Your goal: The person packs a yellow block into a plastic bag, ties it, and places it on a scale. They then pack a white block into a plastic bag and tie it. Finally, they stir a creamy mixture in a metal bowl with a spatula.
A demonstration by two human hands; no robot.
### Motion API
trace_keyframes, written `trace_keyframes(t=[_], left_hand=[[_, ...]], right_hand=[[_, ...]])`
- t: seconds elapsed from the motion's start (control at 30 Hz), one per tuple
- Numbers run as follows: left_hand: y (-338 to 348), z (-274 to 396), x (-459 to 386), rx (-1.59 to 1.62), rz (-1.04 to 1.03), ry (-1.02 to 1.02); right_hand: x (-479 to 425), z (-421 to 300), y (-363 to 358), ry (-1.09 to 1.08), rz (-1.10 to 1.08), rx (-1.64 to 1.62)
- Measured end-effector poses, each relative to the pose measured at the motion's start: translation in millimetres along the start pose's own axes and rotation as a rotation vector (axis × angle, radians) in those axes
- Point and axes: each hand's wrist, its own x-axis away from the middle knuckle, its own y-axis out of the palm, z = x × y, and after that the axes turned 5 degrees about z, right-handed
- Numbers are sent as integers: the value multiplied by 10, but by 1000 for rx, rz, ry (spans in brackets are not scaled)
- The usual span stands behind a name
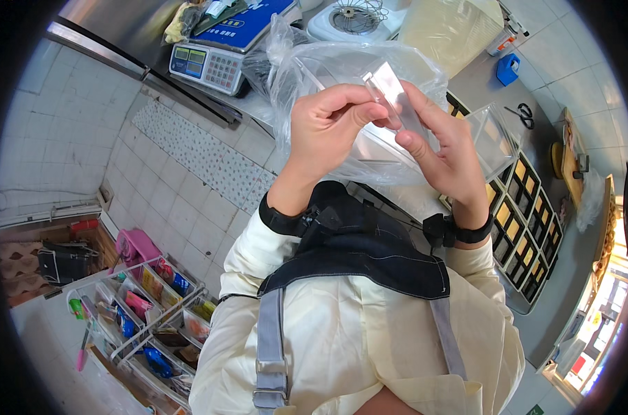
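Observation:
My left hand point(330, 124) and my right hand point(443, 142) both grip a narrow clear plastic piece point(389, 85), perhaps a folded box or a lid. It is tilted, and light glares off its face. The left thumb and fingertips pinch its near left side, while the right thumb and fingers hold its right side. Below the hands lies a large clear plastic bag point(298, 78), its mouth wide, with flat clear plastic pieces point(376, 148) inside. Just right of my right hand stands a clear plastic box point(495, 137), partly over black trays point(524, 228) that hold yellow blocks.
A digital scale point(207, 67) stands at the back left, beside a white appliance with a wire whisk point(352, 21). Black scissors point(524, 115) and a blue tape dispenser point(508, 69) lie on the right of the metal table point(539, 150). A rack of packets point(143, 306) stands at lower left.

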Motion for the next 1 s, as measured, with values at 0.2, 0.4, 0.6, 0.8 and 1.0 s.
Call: trace_keyframes(t=[0.2, 0.4, 0.6, 0.8, 1.0], left_hand=[[-18, 7, 11, -20, 0, 14], [3, 22, 17, 35, 14, 10], [13, 21, 41, 111, -23, 29], [92, 122, 43, 89, -4, 0], [145, 181, 18, -118, 61, -98]], right_hand=[[-6, -38, 12, -22, 18, -27], [-14, -68, 0, -23, 11, -34], [-13, -55, 14, -86, 54, -65], [9, -74, -55, -40, 31, -17], [25, -36, 5, -116, 56, 41]])
